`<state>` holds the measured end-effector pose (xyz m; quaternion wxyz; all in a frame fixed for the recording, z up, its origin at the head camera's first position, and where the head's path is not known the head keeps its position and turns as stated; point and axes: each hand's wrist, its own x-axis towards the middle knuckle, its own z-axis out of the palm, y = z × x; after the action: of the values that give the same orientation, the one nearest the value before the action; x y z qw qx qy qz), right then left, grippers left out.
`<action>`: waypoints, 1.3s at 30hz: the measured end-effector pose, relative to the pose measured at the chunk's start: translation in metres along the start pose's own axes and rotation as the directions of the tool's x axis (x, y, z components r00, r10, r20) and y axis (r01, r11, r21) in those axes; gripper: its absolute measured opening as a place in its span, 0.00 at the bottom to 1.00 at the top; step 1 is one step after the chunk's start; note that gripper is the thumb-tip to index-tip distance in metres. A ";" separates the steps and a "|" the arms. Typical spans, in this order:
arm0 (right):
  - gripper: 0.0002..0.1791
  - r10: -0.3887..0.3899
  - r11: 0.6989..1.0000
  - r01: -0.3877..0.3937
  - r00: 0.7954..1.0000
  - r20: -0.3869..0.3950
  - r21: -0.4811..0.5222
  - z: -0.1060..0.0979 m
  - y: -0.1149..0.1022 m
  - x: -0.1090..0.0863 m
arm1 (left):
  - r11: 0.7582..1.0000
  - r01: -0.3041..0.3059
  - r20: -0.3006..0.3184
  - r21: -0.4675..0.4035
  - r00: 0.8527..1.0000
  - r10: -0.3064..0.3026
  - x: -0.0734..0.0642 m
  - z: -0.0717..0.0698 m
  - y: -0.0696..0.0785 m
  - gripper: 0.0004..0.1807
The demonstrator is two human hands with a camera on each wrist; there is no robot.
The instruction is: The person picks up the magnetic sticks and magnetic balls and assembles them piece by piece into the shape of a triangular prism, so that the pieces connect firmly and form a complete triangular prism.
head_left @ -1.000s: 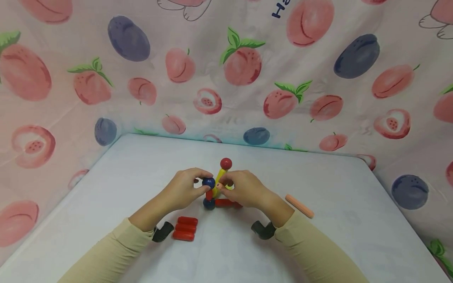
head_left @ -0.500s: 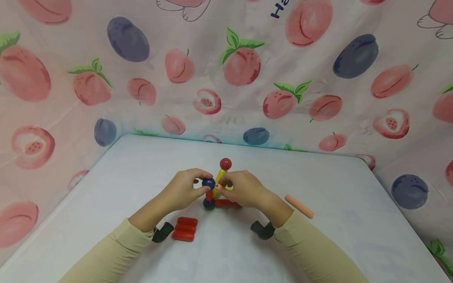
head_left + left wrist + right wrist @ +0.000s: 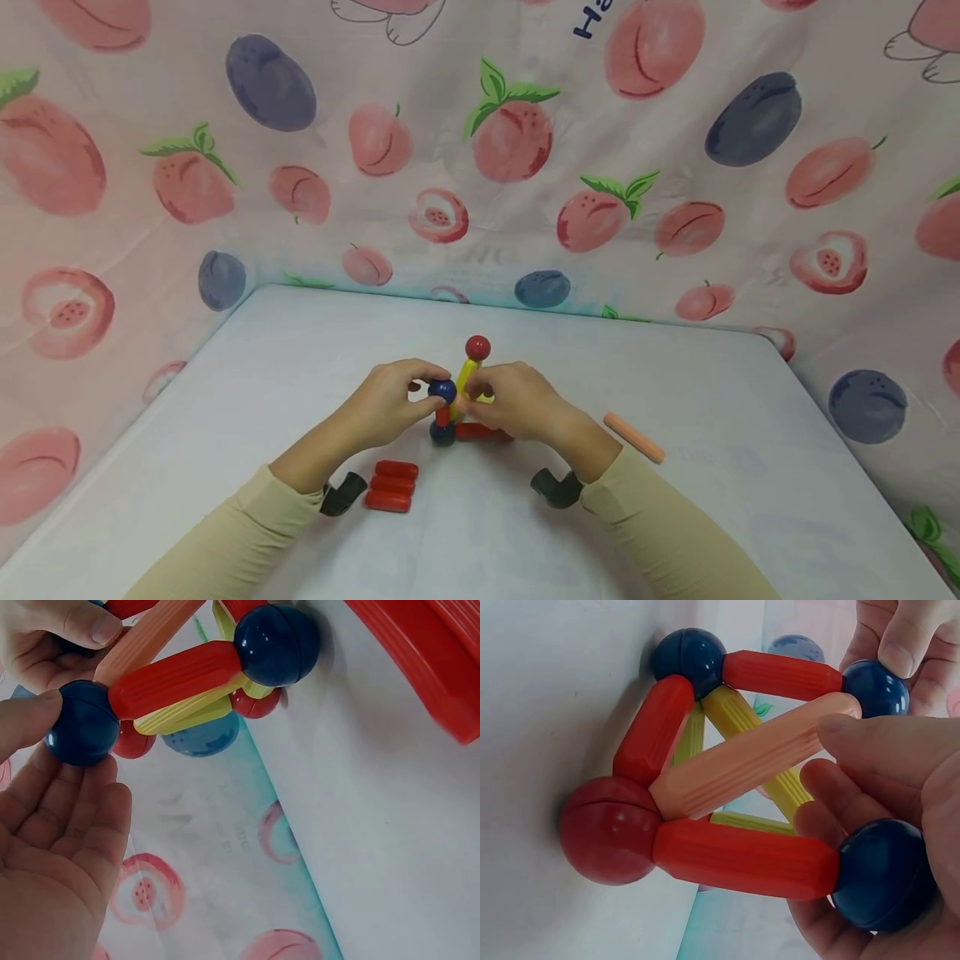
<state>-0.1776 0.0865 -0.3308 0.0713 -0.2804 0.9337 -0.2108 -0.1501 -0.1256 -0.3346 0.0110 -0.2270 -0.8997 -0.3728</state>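
Observation:
A frame of ribbed sticks and balls stands on the table. My left hand (image 3: pixel 390 404) pinches the upper blue ball (image 3: pixel 82 724) between thumb and fingers; a red stick (image 3: pixel 176 679) joins it to a lower blue ball (image 3: pixel 277 645). With thumb and fingers my right hand (image 3: pixel 517 400) pinches a peach-orange stick (image 3: pixel 750 761) near its upper end. That stick runs diagonally from a red ball (image 3: pixel 611 829) up to the ball in my left hand, touching or nearly so. Another blue ball (image 3: pixel 883 874), atop a second red stick (image 3: pixel 746 859), sits against my right palm.
Yellow sticks (image 3: pixel 780 787) and a taller red ball (image 3: pixel 477 347) form the frame's far side. Loose red sticks (image 3: pixel 392 486) lie side by side near my left forearm. A loose peach-orange stick (image 3: pixel 634 437) lies right of my right wrist.
The upper end of the peach-orange stick has shifted slightly down and left, close to the upper blue ball. My left hand has stayed nearly still on that ball.

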 end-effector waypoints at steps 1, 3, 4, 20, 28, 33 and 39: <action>0.13 0.003 1.000 -0.003 1.000 0.002 0.006 0.000 0.000 0.000 | 1.000 0.001 -0.001 0.001 1.000 -0.001 0.000 0.000 0.000 0.17; 0.13 0.005 1.000 -0.005 1.000 0.003 0.028 -0.001 0.001 -0.001 | 1.000 0.002 -0.003 0.007 1.000 -0.002 0.000 0.000 0.001 0.17; 0.14 0.004 0.999 -0.004 1.000 0.003 0.042 -0.002 0.001 -0.001 | 1.000 0.003 -0.003 0.007 1.000 -0.003 0.000 0.000 0.001 0.17; 0.26 0.065 0.986 -0.059 0.997 -0.033 0.156 -0.020 0.031 -0.037 | 0.999 0.008 0.036 0.032 0.999 -0.009 0.003 -0.001 0.004 0.19; 0.23 0.009 0.973 -0.009 1.000 0.002 0.230 -0.019 0.028 -0.040 | 0.999 -0.003 0.065 0.053 0.998 -0.001 0.010 -0.006 0.000 0.19; 0.20 -0.032 0.962 0.027 0.999 0.014 0.270 -0.014 0.019 -0.039 | 0.995 -0.031 0.037 0.090 0.999 0.027 0.018 -0.008 -0.005 0.19; 0.19 -0.045 0.963 0.046 0.999 -0.009 0.266 -0.009 0.010 -0.038 | 0.994 -0.006 -0.014 0.108 1.000 0.007 0.025 -0.008 -0.008 0.19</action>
<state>-0.1531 0.1178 -0.3261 0.1020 -0.2894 0.8904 -0.3361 -0.1771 -0.1263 -0.3294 0.0310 -0.2264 -0.9177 -0.3251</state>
